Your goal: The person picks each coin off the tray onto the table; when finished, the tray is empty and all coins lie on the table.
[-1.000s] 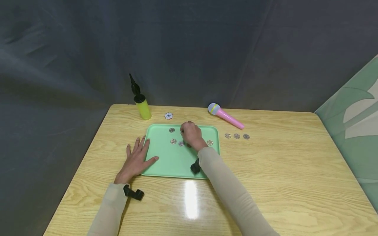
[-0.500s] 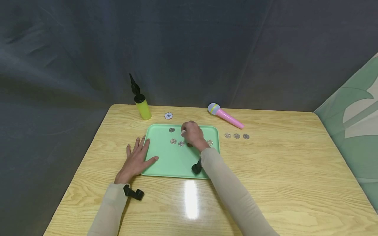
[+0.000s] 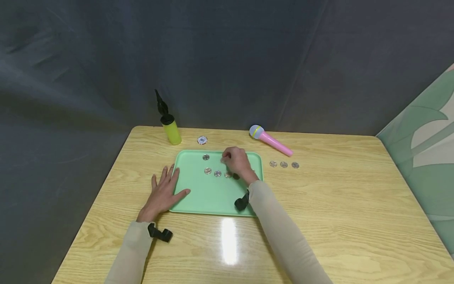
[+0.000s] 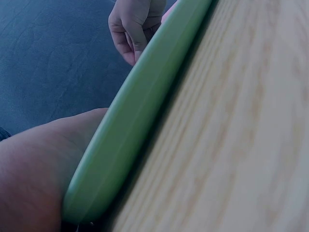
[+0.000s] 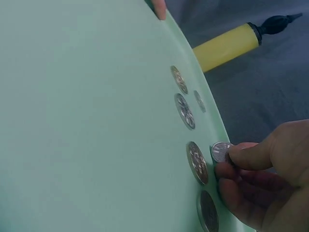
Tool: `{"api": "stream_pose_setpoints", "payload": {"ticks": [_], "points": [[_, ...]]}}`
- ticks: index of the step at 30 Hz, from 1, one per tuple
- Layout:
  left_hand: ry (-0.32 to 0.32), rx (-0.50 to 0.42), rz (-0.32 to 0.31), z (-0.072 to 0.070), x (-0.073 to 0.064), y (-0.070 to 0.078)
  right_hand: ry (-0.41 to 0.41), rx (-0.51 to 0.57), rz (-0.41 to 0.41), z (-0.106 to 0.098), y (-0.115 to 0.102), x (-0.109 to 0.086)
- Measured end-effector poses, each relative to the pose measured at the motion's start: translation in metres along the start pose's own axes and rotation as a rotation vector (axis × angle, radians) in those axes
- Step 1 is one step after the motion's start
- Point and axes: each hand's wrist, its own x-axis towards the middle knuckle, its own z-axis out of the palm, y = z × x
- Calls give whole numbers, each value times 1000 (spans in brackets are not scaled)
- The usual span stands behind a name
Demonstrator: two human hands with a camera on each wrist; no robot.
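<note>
My right hand (image 3: 239,161) is over the far part of the light green tray (image 3: 198,197). Its thumb and fingers pinch a silver coin (image 5: 220,151), which stands tilted close to the tray surface in the right wrist view. Several more coins lie flat in the tray: a front row includes one coin (image 3: 207,170) at its left end, and a single coin (image 3: 206,157) sits behind that. The right hand partly covers the row's right end. My left hand (image 3: 164,194) rests with spread fingers at the tray's left edge, thumb reaching over the rim.
Three coins (image 3: 284,164) lie in a row on the wooden table (image 3: 347,205), right of the tray. Behind the tray are a pink toy microphone (image 3: 271,141), a poker chip (image 3: 202,140) and a yellow hand pump (image 3: 172,130) with a black nozzle. A dark curtain hangs beyond.
My right hand has shifted a little to the right with the pinched coin, uncovering more of the front row. The left hand has stayed in place.
</note>
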Motion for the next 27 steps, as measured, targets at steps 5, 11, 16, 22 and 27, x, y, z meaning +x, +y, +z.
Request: {"api": "stream_pose_setpoints", "payload": {"ticks": [5,11,16,22,27], "points": [[3,0,3,0,0,0,1,84,8,-6,5,-3],[1,-1,1,1,0,0,-3,232,42,-12,10,-8],[1,-9,-2,0,-1,1,9,284,56,-18,14,-12],[0,-2,-3,0,0,1,7,361,91,-27,19,-17],[-4,0,-5,0,1,0,17,368,99,-35,27,-20]]}}
